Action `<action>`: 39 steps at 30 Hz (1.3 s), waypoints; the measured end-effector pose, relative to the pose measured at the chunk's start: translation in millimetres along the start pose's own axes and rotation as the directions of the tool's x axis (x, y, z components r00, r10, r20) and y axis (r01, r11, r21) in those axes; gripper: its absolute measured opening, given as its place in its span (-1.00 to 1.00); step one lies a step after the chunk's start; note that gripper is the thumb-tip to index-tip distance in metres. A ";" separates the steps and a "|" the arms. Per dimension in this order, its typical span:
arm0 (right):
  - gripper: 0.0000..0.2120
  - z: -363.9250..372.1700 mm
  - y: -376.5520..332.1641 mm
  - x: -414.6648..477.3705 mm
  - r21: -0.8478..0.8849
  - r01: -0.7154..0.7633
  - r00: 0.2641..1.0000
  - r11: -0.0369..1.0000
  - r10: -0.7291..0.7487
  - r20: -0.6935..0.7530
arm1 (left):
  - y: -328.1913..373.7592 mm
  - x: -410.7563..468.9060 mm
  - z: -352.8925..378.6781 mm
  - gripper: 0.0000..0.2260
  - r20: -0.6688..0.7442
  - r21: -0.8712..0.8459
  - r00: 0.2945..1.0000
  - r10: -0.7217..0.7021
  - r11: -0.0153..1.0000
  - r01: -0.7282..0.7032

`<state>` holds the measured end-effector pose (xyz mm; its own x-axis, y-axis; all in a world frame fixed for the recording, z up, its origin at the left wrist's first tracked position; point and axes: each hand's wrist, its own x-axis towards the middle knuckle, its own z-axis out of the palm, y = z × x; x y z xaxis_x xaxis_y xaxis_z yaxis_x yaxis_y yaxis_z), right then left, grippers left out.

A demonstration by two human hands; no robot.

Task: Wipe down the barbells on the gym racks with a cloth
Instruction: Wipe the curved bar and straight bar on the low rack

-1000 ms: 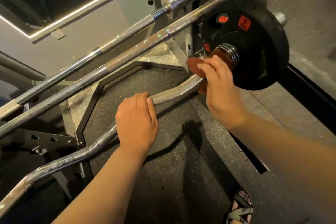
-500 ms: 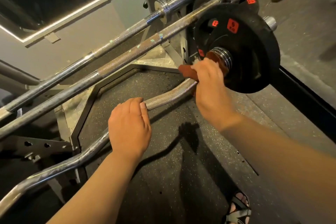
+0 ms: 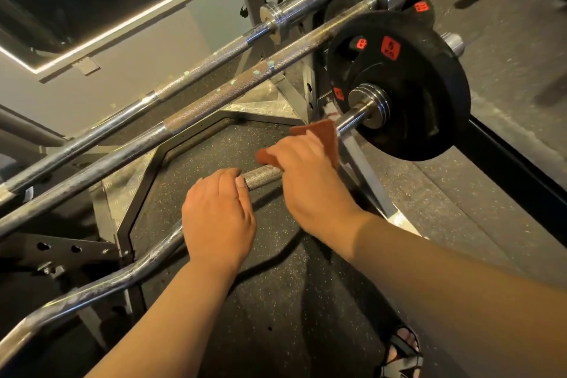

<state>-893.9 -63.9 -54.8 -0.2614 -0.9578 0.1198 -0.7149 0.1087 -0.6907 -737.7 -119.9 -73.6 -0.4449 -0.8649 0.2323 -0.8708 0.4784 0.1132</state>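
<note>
Rack (image 3: 70,250): your curl bar (image 3: 101,282) and two straight barbells (image 3: 199,107) lie across it.
Floor (image 3: 245,316): speckled rubber under the rack's base plate (image 3: 260,107).

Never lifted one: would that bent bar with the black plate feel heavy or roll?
Probably end-heavy: the steel bent bar carries a black plate marked 5 kg. Likely rolls unevenly because of its bends; the left hand seems to steady it.

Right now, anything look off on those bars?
Yes: pale green flecks dot the knurling of both straight barbells behind the curl bar, and the nearer one's knurl looks brownish. Possibly corrosion or residue. The right hand holds its cloth on the curl bar.
</note>
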 end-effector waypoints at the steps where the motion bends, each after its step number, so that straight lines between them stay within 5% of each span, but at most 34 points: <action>1: -0.56 -1.4 2.7 -2.3 -0.001 0.055 0.997 0.998 -0.055 0.054 | 0.2 -0.4 -0.5 -0.66 0.001 0.002 1.000 -0.001 1.000 0.001; 4: -0.56 -20.9 35.3 9.1 -0.085 0.127 0.984 0.988 -0.115 0.133 | -0.1 -1.0 -1.2 -0.67 0.000 0.000 1.000 -0.006 1.000 0.006; 11: -0.59 -24.5 40.3 17.3 -0.014 -0.188 0.972 0.982 0.184 -0.145 | 0.1 -1.9 -1.0 -0.66 -0.025 -0.012 1.000 -0.002 1.000 0.002; 15: -0.51 -0.7 2.1 -7.2 0.018 -0.017 1.000 1.000 0.017 0.016 | -0.8 -1.4 0.6 -0.68 -0.011 -0.019 1.000 0.003 1.000 -0.003; 19: -0.56 -23.8 40.2 6.5 -0.080 0.108 0.990 0.991 -0.099 0.104 | -4.1 1.2 -0.5 -0.65 0.007 -0.020 1.000 0.024 1.000 -0.024; 25: -0.56 -27.8 39.6 14.8 0.034 -0.205 0.972 0.978 0.207 -0.114 | -4.9 4.3 0.7 -0.61 0.021 -0.032 1.000 0.008 0.999 -0.007; 32: -0.47 -14.9 24.2 2.5 -0.035 0.099 0.986 0.994 -0.093 0.136 | -4.4 7.0 0.6 -0.60 0.025 -0.054 1.000 -0.011 0.998 0.013; 39: -0.56 -28.7 47.3 18.3 0.035 -0.202 0.964 0.979 0.205 -0.168 | -4.3 5.3 1.5 -0.63 -0.011 -0.050 1.000 -0.022 0.999 0.022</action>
<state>-951.1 -68.7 -64.8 -0.5078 -0.8564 0.0937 -0.6239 0.2906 -0.7255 -736.6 -126.8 -74.3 -0.4229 -0.8737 0.2402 -0.8690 0.4662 0.1659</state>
